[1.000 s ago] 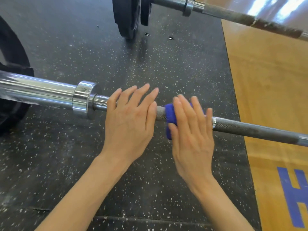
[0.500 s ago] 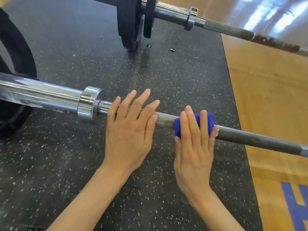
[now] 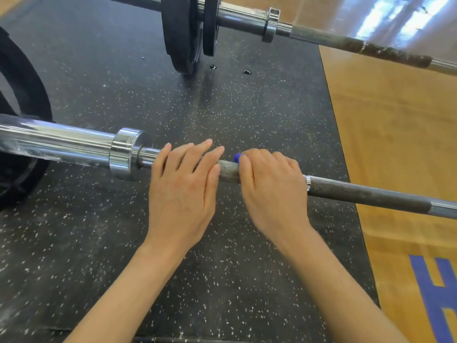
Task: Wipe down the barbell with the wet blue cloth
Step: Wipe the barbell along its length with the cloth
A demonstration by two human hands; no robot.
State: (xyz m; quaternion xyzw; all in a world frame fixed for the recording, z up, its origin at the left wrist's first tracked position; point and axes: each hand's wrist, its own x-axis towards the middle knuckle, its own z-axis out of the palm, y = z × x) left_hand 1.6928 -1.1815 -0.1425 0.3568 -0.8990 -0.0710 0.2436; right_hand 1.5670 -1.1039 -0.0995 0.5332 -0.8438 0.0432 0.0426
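Observation:
The barbell runs left to right across the view, with a chrome sleeve and collar on the left and a dark knurled shaft on the right. My left hand rests flat on the shaft beside the collar, fingers straight. My right hand curls over the shaft just to the right of it, wrapped round the blue cloth. Only a small blue corner of the cloth shows past my fingertips; the rest is hidden under the hand.
A black speckled rubber mat lies under the bar. A second barbell with black plates crosses the top. A black plate stands at the left edge. Wooden floor with a blue letter lies right of the mat.
My right hand went from flat fingers over the cloth to a curled grip round bar and cloth, hiding most of the blue. The left hand stayed put.

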